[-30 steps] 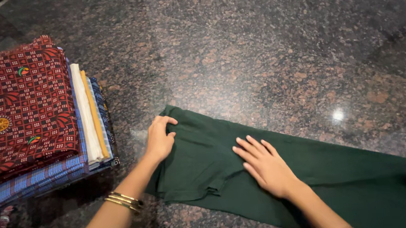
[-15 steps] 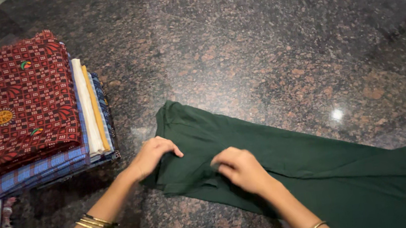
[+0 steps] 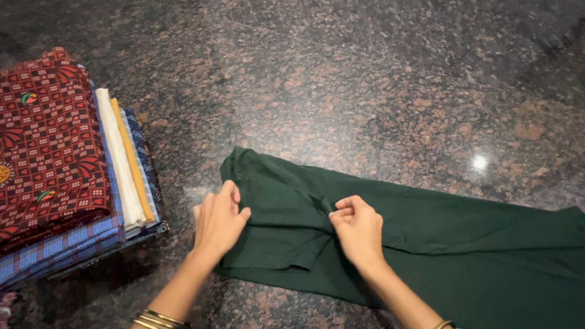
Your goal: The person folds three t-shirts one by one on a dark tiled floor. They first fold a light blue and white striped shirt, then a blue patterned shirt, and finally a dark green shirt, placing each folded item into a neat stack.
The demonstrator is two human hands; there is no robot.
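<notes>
long dark green cloth garment [image 3: 426,244] flat on speckled granite floor [image 3: 368,59] | left hand [image 3: 218,220] pinches its end edge | right hand [image 3: 359,228] pinches mid-fold | folding barely begun, most length unfolded | folded fabric stack [image 3: 39,172] well left

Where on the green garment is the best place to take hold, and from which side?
Probably the waist end of the green garment, coming from the near side. That end lies flat on the stone floor with free corners, and both hands are there already: the left hand at its outer edge, the right hand pinching a fold mid-width.
</notes>
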